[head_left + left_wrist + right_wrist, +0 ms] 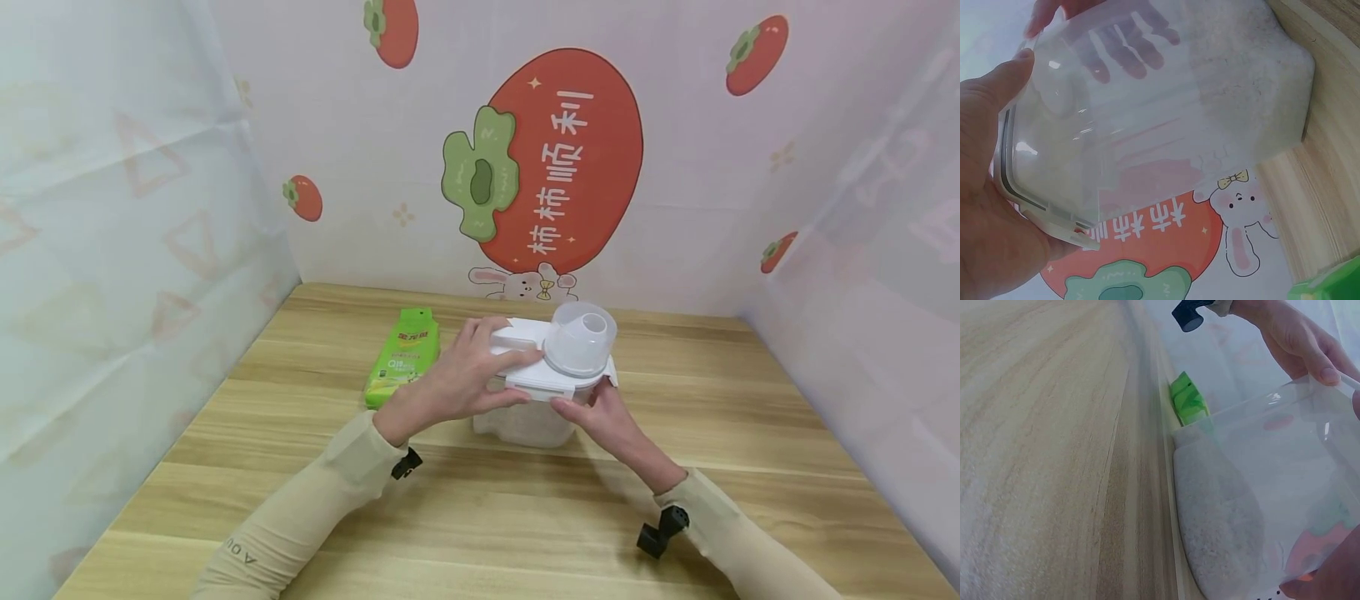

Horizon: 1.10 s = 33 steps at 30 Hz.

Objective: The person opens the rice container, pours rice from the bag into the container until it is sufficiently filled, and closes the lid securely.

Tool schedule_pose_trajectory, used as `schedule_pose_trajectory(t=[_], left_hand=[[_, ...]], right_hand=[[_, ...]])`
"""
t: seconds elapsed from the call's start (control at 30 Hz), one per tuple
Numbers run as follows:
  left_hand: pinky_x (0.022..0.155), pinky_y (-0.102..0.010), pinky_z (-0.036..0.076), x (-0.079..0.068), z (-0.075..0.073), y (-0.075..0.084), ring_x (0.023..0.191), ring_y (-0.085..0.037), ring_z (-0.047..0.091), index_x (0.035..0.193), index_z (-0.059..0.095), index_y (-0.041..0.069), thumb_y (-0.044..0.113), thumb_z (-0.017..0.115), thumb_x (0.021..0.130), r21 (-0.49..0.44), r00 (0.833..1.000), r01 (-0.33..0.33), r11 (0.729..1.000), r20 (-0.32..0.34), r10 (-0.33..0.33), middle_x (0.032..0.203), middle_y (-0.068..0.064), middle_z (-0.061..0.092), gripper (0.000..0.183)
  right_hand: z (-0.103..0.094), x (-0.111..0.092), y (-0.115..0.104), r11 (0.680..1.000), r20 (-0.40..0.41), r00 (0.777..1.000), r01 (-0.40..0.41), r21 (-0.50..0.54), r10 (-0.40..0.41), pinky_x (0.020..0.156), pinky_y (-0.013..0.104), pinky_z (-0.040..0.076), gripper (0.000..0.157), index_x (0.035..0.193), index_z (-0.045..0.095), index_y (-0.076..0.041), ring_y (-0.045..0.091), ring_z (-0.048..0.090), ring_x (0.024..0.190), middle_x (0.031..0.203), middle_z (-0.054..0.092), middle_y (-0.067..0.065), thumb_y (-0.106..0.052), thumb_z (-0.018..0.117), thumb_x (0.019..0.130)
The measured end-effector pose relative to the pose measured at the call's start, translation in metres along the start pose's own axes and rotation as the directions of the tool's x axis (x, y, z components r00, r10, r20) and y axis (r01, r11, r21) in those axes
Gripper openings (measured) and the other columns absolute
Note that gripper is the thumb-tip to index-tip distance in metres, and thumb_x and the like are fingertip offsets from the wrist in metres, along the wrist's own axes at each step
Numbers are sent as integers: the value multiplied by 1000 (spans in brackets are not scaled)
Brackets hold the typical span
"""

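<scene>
A clear storage container (521, 427) with a white lid (538, 382) stands on the table, whitish grains (1216, 512) lying in its lower part. On the lid's right side sits a transparent cup (573, 346). My left hand (472, 371) grips the lid from the left, fingers over the top and thumb at the front edge. From the right, my right hand (611, 425) holds the container just below the lid, thumb at its front. Through the clear wall in the left wrist view, that hand's fingers (1125, 53) lie along the side. A white flap juts out at the lid's right.
A green packet (405, 358) lies left of the container, near my left forearm. The wooden table (480, 525) ends at a printed backdrop (675, 208) behind and at the sides. Black wrist mounts (663, 532) are strapped to both sleeves.
</scene>
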<state>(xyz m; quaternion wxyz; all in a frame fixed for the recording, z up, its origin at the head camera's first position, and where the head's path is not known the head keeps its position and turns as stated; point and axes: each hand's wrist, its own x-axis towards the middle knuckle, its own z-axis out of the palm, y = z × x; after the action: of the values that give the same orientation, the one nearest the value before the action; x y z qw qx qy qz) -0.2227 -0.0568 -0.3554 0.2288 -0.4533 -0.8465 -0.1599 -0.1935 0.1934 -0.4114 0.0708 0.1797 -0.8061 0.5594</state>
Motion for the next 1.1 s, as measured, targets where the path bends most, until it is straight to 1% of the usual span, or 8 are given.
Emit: schedule_pose_trajectory(t=[0.17,0.4,0.8,1.1], left_hand=[[94,-43,43,-1,1,1,123,-30,41,127,64,35,54,72,83,-6,1000,11,1000,-7,-11,138,-16,45,49],[97,-47,43,-1,1,2,128,-33,40,125,65,33,52,74,82,-3,1000,30,1000,1,-30,140,-18,44,48],[95,-44,44,0,2,3,125,-33,42,121,67,32,53,73,82,18,999,33,999,-18,-32,138,-19,45,44],[96,-43,43,0,3,4,126,-32,40,119,67,31,51,73,83,18,999,38,999,-14,-38,137,-19,46,41]], right_hand=[[1,0,0,1000,-4,1000,20,20,-20,99,13,41,71,142,34,-1,-1,48,120,140,47,16,-3,74,83],[1,0,0,999,-13,1000,27,17,-27,99,11,41,71,142,34,-1,-2,48,120,140,47,16,-2,74,83],[0,-1,-1,1000,-16,1000,3,-10,-3,99,10,40,72,144,33,-4,-2,46,122,142,46,14,-5,74,85],[1,-1,0,1000,-29,1000,0,-22,0,100,10,39,73,144,33,-4,-2,45,122,142,46,14,-6,75,84]])
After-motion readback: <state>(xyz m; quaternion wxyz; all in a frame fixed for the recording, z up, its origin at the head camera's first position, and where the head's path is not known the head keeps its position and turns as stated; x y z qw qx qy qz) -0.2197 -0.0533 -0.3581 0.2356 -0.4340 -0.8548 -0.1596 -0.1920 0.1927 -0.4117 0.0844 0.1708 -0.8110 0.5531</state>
